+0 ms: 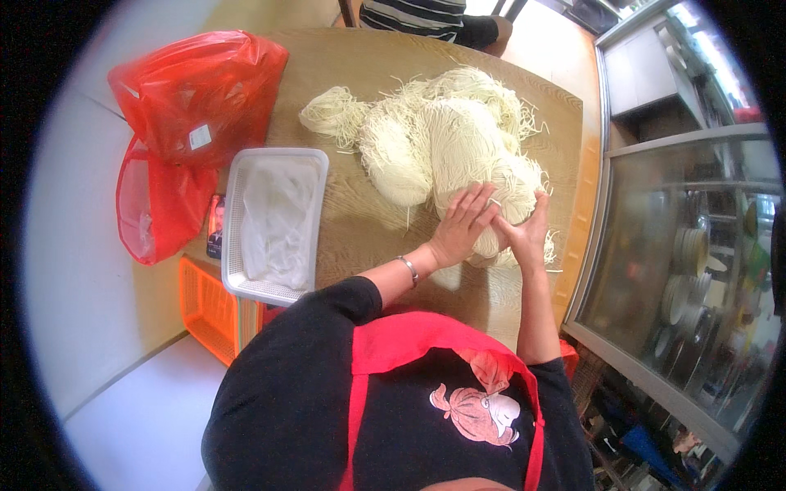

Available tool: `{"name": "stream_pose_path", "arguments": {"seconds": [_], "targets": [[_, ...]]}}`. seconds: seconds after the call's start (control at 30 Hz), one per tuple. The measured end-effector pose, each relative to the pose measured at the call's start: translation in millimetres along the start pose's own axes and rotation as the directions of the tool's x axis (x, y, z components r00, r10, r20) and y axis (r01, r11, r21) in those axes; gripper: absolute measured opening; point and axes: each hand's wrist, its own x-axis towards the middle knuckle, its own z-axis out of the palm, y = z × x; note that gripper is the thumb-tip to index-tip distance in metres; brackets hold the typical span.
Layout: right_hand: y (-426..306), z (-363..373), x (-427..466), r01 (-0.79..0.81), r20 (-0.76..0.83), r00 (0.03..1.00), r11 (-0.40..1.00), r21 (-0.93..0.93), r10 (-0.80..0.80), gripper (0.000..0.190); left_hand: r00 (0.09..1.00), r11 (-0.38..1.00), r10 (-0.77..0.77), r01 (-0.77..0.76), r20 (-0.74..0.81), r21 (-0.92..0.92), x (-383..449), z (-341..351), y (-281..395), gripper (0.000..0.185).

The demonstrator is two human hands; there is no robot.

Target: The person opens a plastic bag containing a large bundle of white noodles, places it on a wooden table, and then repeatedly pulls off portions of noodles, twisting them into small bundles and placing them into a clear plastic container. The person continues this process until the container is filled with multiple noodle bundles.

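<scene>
A large heap of pale yellow fresh noodles [460, 132] lies on the wooden table in front of me, gathered in several thick bundles. My left hand [462, 230] is laid over the near bundle, with its fingers curved onto the strands. On the right side of that same noodle bundle [519, 178] is my right hand [527, 236], thumb toward the left hand and fingers around the far side. The two hands almost meet at the thumb, cupping the bundle between them. Their undersides are hidden. A smaller noodle clump [334, 113] trails off at the heap's left.
Left of the noodles, a white plastic basket [228, 245] lined with thin plastic stands on the table [362, 245]. Beyond it are a red plastic bag [202, 92] and a phone [215, 230]. An orange crate [206, 307] sits lower left. A glass-doored cabinet [651, 202] borders the right; another person [417, 15] sits opposite.
</scene>
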Motion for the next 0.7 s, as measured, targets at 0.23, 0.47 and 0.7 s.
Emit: {"name": "stream_pose_path", "arguments": {"seconds": [0.23,0.47,0.7], "targets": [[-107.3,4.9,61.4,0.292,0.255,0.939,0.924,-0.245,-0.229,0.066,0.962,0.917,-0.127,0.020,-0.243,-0.398,59.6,-69.0,-13.5,0.094],[-197.8,45.0,149.8,0.265,0.437,0.879,0.957,-0.118,-0.189,0.072,0.818,0.453,-0.575,0.306,-0.012,-0.837,152.0,-225.5,-83.3,0.074],[-228.1,123.8,178.4,0.361,0.361,0.769,0.825,0.436,-0.527,0.049,0.884,0.739,-0.431,0.231,-0.180,-0.633,145.6,-273.4,-202.4,0.064]]}}
